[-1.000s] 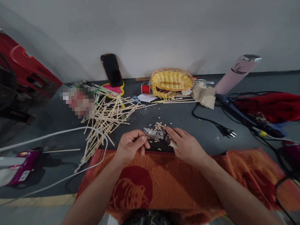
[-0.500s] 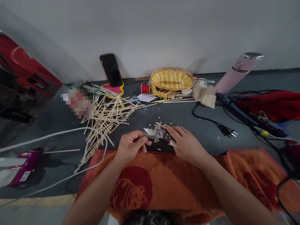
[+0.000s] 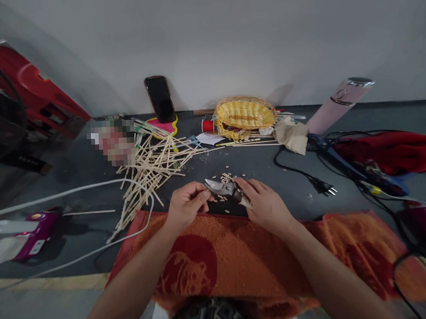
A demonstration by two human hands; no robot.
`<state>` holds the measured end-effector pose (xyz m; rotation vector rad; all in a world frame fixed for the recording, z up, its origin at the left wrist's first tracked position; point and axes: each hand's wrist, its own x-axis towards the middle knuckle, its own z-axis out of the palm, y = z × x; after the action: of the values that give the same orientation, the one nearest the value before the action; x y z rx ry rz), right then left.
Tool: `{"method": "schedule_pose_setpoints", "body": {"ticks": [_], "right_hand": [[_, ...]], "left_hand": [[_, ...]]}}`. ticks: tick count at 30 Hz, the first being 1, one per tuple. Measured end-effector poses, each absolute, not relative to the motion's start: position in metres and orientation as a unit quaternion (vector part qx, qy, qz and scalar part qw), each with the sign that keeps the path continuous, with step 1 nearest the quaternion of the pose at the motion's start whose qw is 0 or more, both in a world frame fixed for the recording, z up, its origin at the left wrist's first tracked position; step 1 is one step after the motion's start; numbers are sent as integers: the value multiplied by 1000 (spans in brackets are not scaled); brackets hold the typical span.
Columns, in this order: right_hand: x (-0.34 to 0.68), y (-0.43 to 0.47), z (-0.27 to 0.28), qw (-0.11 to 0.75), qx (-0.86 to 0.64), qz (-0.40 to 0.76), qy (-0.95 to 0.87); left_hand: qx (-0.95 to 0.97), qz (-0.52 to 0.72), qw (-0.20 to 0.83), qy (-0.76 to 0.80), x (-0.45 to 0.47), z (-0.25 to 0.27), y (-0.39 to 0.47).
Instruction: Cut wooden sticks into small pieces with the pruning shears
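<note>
My right hand (image 3: pixel 265 203) is closed around the handles of a pair of pruning shears (image 3: pixel 229 188), whose metal blades point left. Pinched together at the blade tips are the thumb and fingers of my left hand (image 3: pixel 187 202); whatever they hold is too small or hidden to make out. Behind and below the shears, short cut pieces of pale stick (image 3: pixel 225 177) lie scattered on the dark tabletop. A loose heap of long thin wooden sticks (image 3: pixel 153 164) spreads out to the left of my left hand.
An orange towel (image 3: pixel 245 257) covers the near edge. Behind stand a yellow woven basket (image 3: pixel 246 115), a red thread spool (image 3: pixel 207 125), a phone (image 3: pixel 160 99) and a pink flask (image 3: pixel 338 107). A black plug (image 3: pixel 322 185) lies right; a white cable (image 3: pixel 94 186) and purple power strip (image 3: pixel 38 233) lie left.
The view has shifted very slightly. Both hands and the shears stay in nearly the same place, with the shears' blades turned a little.
</note>
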<state>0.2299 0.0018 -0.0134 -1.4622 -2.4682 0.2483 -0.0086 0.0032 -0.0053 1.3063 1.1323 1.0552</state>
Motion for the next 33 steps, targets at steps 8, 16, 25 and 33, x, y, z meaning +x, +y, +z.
{"method": "schedule_pose_setpoints", "body": {"ticks": [8,16,25,33], "right_hand": [[237,7,-15,120,-481,98,-863],[236,7,-16,124,-471,104,-867],[230,1,-15,124,-491,106,-856],[234,5,-16,119,-494,84,-857]], "left_hand": [[535,392,598,450,-14,-3,4],[519,380,631,433,-18,-2,6],[510,415,619,430,-16,-2,6],[521,430,595,436,-11,-6,7]]}}
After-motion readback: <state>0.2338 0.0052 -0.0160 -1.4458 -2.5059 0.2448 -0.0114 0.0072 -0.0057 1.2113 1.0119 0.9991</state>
